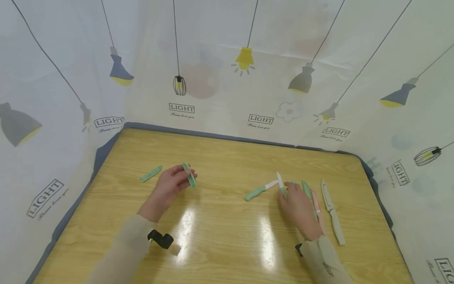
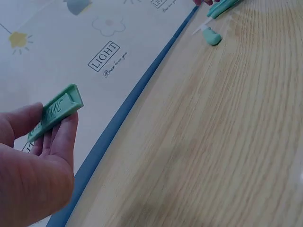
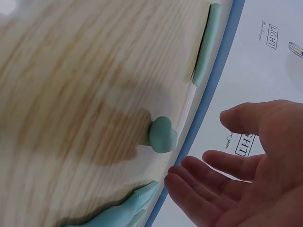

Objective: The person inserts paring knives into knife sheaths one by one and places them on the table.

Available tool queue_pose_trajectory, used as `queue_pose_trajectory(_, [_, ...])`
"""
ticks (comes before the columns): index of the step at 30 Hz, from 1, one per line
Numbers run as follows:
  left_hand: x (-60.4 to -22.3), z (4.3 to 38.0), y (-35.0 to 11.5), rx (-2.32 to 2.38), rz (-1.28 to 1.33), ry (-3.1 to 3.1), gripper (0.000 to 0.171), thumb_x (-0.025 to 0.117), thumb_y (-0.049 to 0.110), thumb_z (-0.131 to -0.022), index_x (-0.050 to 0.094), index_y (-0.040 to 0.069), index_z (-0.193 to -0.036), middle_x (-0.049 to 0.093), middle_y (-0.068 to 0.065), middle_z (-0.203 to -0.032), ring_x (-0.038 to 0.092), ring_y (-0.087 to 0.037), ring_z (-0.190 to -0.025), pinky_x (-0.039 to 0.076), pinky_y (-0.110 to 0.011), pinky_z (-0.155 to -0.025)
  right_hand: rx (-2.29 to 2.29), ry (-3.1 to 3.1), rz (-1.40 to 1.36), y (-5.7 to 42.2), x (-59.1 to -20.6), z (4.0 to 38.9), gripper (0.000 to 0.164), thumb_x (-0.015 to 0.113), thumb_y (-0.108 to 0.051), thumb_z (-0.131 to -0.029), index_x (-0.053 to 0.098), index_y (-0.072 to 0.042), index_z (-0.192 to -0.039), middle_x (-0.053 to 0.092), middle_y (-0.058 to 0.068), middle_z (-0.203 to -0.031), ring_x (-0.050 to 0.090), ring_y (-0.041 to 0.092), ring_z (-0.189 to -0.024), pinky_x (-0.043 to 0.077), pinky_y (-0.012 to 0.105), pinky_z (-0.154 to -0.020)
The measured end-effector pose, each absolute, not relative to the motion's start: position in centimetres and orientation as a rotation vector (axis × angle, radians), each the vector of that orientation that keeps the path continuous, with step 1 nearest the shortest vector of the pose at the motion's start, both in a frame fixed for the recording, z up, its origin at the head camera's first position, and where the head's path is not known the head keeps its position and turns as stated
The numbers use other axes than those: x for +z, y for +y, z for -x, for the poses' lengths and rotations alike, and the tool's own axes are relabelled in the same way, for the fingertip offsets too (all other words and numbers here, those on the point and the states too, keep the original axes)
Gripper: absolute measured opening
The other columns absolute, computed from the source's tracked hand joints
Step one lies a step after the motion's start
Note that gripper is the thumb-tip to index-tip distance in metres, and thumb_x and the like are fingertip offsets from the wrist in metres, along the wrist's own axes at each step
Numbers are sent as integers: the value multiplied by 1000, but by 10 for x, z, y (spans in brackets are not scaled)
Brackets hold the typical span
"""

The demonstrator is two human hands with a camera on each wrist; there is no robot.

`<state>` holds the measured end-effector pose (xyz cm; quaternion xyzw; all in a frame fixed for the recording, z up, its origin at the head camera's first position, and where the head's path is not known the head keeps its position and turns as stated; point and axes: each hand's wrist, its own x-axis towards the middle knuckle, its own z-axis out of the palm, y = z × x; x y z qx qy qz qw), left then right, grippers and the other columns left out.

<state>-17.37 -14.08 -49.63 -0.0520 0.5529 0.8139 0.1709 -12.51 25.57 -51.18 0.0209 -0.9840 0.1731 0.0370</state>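
Note:
My left hand (image 1: 172,185) pinches a pale green blade sheath (image 1: 189,175) between thumb and fingers, raised over the table. Embossed lettering on that sheath (image 2: 57,111) shows in the left wrist view. A second green sheath (image 1: 151,173) lies flat to its left. At the right, my right hand (image 1: 296,203) hovers by a small knife with a white blade (image 1: 280,182); in the right wrist view its green handle (image 3: 162,135) stands apart from the loosely bent fingers (image 3: 218,177). Another green-handled knife (image 1: 256,193) lies just left of that hand.
Right of the right hand lie a green knife (image 1: 307,190), partly hidden by the hand, a pink knife (image 1: 317,205) and a longer pale-handled knife (image 1: 335,223). The wooden table (image 1: 220,236) is edged in blue-grey, with a lamp-printed white curtain (image 1: 220,47) behind it.

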Motion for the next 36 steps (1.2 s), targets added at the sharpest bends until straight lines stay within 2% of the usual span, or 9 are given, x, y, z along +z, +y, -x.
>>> queue_pose_trajectory(2, [-498, 173, -138, 2328, 169, 1557, 51, 57, 12, -97, 36, -9, -138, 40, -29, -141, 59, -23, -115, 49, -32, -95, 534, -3024, -56, 257, -513, 125, 47, 52, -27, -97, 54, 10, -126, 57, 28, -116, 60, 39, -94, 54, 50, -73])
queue_pose_trajectory(5, [-500, 172, -133, 2350, 218, 1543, 46, 57, 10, -97, 37, -11, -134, 47, -26, -137, 59, -23, -114, 50, -31, -94, 527, -3026, -51, 258, -514, 125, 45, 52, -25, -97, 55, 10, -125, 58, 28, -115, 60, 39, -94, 54, 50, -73])
queue_pose_trajectory(10, [-502, 171, -130, 2369, 249, 1539, 51, 56, 9, -97, 32, -12, -137, 58, -20, -129, 60, -23, -113, 50, -30, -93, 493, -3024, -51, 258, -515, 125, 45, 53, -24, -97, 55, 11, -124, 58, 29, -114, 59, 40, -95, 54, 50, -73])
queue_pose_trajectory(17, [-503, 169, -127, 2403, 248, 1521, 50, 55, 7, -98, 30, -11, -138, 52, -27, -134, 61, -24, -113, 50, -30, -93, 485, -3070, -32, 259, -517, 127, 51, 53, -25, -97, 50, 13, -130, 53, 34, -121, 55, 45, -103, 50, 56, -82])
queue_pose_trajectory(20, [-503, 168, -126, 2393, 245, 1538, 51, 55, 8, -98, 29, -12, -138, 50, -29, -135, 61, -24, -113, 50, -30, -93, 492, -3093, -26, 259, -517, 128, 51, 53, -24, -96, 50, 15, -128, 52, 34, -120, 55, 45, -100, 51, 55, -79])
queue_pose_trajectory(29, [-506, 166, -124, 2397, 297, 1521, 50, 55, 7, -97, 30, -12, -137, 54, -26, -131, 61, -25, -112, 50, -31, -93, 398, -3124, -33, 255, -519, 132, 33, 56, -21, -94, 60, 12, -97, 56, 23, -87, 55, 31, -70, 52, 45, -58])
queue_pose_trajectory(33, [-509, 165, -123, 2395, 306, 1519, 49, 56, 7, -97, 32, -12, -135, 54, -27, -132, 62, -24, -111, 50, -31, -93, 396, -3110, -47, 254, -521, 133, 27, 58, -18, -94, 56, 3, -77, 51, 14, -70, 48, 24, -56, 45, 36, -45])
queue_pose_trajectory(36, [-509, 164, -122, 2394, 295, 1516, 50, 56, 8, -97, 33, -12, -136, 52, -27, -133, 61, -24, -112, 51, -31, -93, 424, -3107, -43, 253, -521, 134, 28, 58, -16, -93, 51, -3, -70, 48, 10, -64, 45, 22, -53, 40, 32, -41])
